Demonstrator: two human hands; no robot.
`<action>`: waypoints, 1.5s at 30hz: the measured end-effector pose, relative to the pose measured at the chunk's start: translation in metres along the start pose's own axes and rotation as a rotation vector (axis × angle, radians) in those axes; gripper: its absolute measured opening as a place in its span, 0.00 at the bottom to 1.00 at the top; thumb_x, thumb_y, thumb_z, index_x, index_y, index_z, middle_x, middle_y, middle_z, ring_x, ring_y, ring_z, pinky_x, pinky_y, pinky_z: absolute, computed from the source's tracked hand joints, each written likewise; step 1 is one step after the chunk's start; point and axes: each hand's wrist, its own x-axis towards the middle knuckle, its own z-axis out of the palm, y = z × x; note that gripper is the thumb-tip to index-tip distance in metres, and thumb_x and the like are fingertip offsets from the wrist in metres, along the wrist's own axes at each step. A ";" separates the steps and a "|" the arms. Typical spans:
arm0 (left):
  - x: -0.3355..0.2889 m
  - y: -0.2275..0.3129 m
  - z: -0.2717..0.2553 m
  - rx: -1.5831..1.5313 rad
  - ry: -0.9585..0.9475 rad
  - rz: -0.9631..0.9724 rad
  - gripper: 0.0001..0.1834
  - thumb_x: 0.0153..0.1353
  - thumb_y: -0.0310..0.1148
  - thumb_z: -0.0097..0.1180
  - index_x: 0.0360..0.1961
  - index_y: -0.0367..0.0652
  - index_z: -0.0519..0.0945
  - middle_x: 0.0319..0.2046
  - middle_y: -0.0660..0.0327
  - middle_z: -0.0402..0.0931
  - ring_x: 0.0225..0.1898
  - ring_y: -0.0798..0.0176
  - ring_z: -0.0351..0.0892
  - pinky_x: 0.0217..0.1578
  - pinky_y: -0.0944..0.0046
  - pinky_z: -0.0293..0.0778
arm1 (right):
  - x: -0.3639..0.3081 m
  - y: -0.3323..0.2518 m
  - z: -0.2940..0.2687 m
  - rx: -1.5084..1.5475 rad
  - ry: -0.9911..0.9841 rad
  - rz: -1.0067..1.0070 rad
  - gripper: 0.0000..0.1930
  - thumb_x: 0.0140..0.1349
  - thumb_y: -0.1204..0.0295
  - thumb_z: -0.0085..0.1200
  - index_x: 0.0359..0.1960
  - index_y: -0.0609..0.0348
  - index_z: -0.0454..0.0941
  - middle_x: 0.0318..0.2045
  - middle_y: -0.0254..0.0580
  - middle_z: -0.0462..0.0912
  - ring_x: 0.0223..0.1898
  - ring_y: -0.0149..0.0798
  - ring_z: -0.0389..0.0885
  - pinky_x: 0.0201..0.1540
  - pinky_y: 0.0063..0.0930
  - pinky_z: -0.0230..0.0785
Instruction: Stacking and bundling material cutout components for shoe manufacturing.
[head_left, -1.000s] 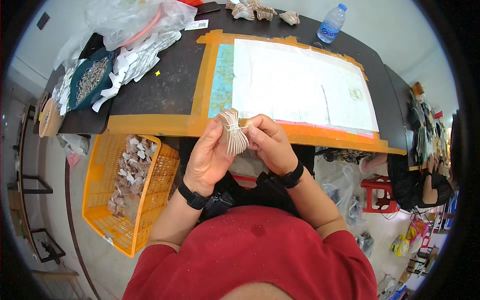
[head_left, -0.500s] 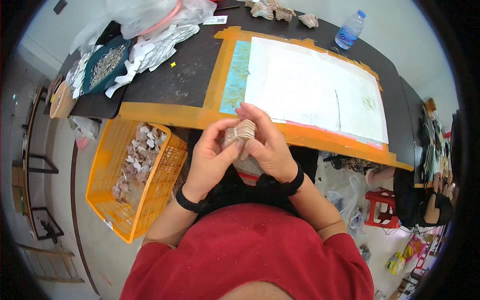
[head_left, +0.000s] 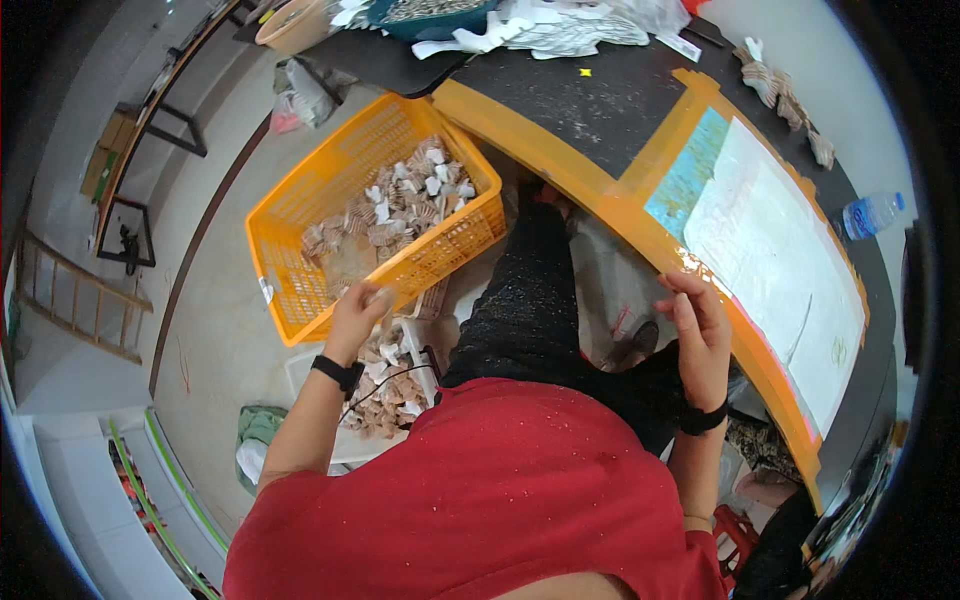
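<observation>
My left hand (head_left: 353,322) is at the near rim of the yellow plastic basket (head_left: 262,235), above a white bin (head_left: 418,350). Its fingertips are blurred, and I cannot tell whether anything is between them. In the basket lie many small bundles of wavy, striped beige-and-white pieces (head_left: 395,205), some with white pieces among them. Similar bundles (head_left: 385,405) fill the white bin beside my left forearm. My right hand (head_left: 700,335) is raised beside the table's orange-taped edge (head_left: 590,205), fingers loosely bent and apart, with nothing visible in them.
On the dark table (head_left: 560,110) are a white sheet (head_left: 780,240), white strips (head_left: 570,30), a teal bowl of small metal pieces (head_left: 430,15) and several striped bundles (head_left: 775,85). A water bottle (head_left: 872,215) stands at the far right. My leg (head_left: 525,280) extends between basket and table.
My view has swung left, toward the basket. My hands have parted: the left moved to the basket's near rim, the right stayed by the table. The striped bundle between them is no longer visible there.
</observation>
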 end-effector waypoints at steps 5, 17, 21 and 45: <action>-0.042 -0.171 -0.061 0.273 0.119 -0.177 0.18 0.57 0.42 0.63 0.38 0.35 0.80 0.32 0.51 0.82 0.34 0.54 0.81 0.36 0.55 0.75 | -0.007 -0.008 -0.004 -0.037 0.019 0.100 0.11 0.71 0.75 0.47 0.50 0.63 0.77 0.45 0.36 0.80 0.40 0.28 0.81 0.45 0.24 0.74; -0.012 -0.219 -0.032 0.671 0.056 -0.128 0.34 0.45 0.38 0.71 0.55 0.40 0.75 0.53 0.46 0.73 0.58 0.42 0.71 0.60 0.46 0.66 | -0.009 -0.027 -0.031 -0.228 0.035 0.001 0.13 0.68 0.72 0.52 0.53 0.61 0.77 0.40 0.42 0.80 0.37 0.33 0.80 0.42 0.27 0.73; 0.011 -0.034 0.039 0.520 0.017 0.428 0.28 0.50 0.24 0.65 0.55 0.35 0.72 0.58 0.44 0.70 0.62 0.39 0.66 0.64 0.45 0.60 | 0.020 -0.071 -0.091 -0.562 0.136 -0.086 0.15 0.66 0.70 0.57 0.53 0.59 0.76 0.45 0.46 0.79 0.34 0.36 0.82 0.40 0.31 0.75; 0.014 0.294 0.205 0.479 -0.335 1.172 0.30 0.53 0.46 0.66 0.58 0.49 0.77 0.65 0.51 0.64 0.67 0.39 0.58 0.60 0.40 0.57 | 0.330 0.008 -0.284 -1.326 0.420 0.094 0.28 0.56 0.67 0.64 0.60 0.51 0.71 0.61 0.57 0.69 0.61 0.61 0.70 0.63 0.49 0.66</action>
